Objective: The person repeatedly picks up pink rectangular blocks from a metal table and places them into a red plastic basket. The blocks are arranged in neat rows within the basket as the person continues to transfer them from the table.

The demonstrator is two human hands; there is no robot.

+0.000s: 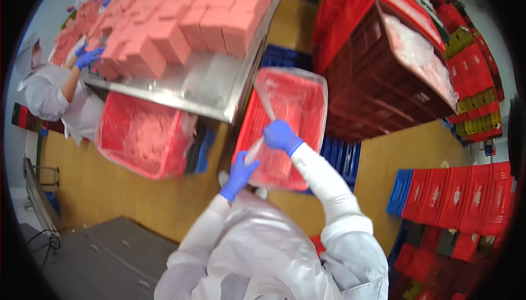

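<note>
Before me stands a red plastic crate [249,129] fitted with a clear plastic liner [322,94]. My right hand [282,137], in a blue glove, is closed around a gathered strip of the liner over the crate's middle. Lower and to the left, my left hand [240,174], also gloved in blue, pinches the same strip of plastic between thumb and fingers by the crate's left side. The plastic runs taut from the right hand up towards the crate's far end. Through the film the crate's inside looks red; the bottom is partly hidden by my right hand and forearm.
A stainless steel table [205,76] bears stacked pink blocks [164,21]. Another person [53,90] works at its left side. Below it stands a lined red crate [109,129] with pink pieces. Dark red crates [365,78] rise on my right; more red crates [456,197] stand farther right.
</note>
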